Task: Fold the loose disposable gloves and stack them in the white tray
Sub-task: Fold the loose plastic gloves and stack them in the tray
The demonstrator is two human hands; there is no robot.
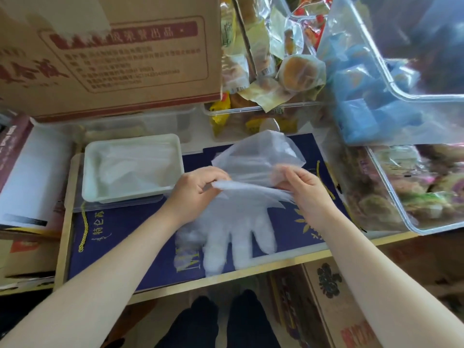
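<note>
At 9 o'clock of the work area sits the shallow white rectangular plastic tray (133, 169), on the near-left part of the dark blue printed cardboard panel (120, 237) that serves as the table top. Inside the tray lies thin clear film, apparently folded gloves already stacked; the count cannot be read, since the layers are transparent and blur together.

Centre: the left hand (198, 187) pinches, fingers curled, the left side of a clear disposable plastic glove (236, 229). Its cuff end is lifted towards 12 o'clock and doubled over; the five glove fingers lie spread flat on the blue panel, pointing to 6 o'clock.

Just right of centre: the right hand (301, 187) pinches the same glove at the opposite side of the fold line, thumb and fingertips closed on the film. Both grips hold the glove; neither hand is free.

Judgement: task partly done. Some gloves appear banked in the tray; the present glove is mid-fold, first crease only forming. Left to do: finish this fold, carry it to 9 o'clock into the tray. No loose glove pile can be made out, so the remaining count is unknown.
</note>
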